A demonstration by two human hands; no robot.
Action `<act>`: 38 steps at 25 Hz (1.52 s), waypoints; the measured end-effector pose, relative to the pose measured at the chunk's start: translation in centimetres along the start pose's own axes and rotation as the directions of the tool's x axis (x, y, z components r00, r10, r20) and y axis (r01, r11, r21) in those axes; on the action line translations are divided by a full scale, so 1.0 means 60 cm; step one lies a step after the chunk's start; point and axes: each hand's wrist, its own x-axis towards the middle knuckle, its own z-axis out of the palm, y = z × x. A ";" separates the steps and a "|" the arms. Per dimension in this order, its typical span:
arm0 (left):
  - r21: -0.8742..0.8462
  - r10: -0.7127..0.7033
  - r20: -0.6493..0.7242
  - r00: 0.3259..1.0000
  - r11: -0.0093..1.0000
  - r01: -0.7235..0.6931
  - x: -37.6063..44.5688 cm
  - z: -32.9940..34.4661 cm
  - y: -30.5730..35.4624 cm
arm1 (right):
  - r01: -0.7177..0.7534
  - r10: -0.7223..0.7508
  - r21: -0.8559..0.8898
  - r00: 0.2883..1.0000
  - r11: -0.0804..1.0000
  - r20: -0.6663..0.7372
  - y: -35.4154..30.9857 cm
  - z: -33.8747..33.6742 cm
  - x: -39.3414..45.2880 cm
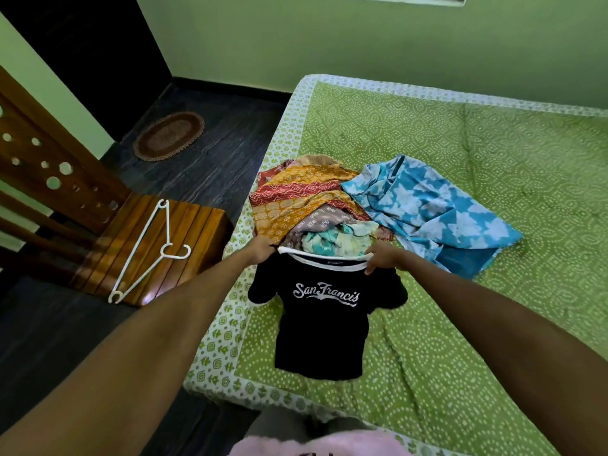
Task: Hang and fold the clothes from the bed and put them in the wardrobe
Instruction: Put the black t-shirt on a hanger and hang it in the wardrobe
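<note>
Left hand [261, 249] and right hand [383, 257] pinch the shoulders of a black white-collared T-shirt [320, 330] reading "San Francis", collar pointing away, hem toward the person.

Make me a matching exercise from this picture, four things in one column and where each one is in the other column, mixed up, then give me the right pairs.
Things:
1. black T-shirt
2. white hanger
3. blue patterned cloth
4. oval mat

Places:
A. on the dark floor by the wall
B. on the wooden chair seat
C. held at the collar by both hands
D. spread on the bed, right of the pile

Pairs: 1-C, 2-B, 3-D, 4-A
</note>
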 end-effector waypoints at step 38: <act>-0.174 -0.537 -0.413 0.735 0.839 0.515 0.217 0.000 -0.773 | -0.268 0.015 0.790 0.950 0.552 0.311 -0.780 0.382 0.546</act>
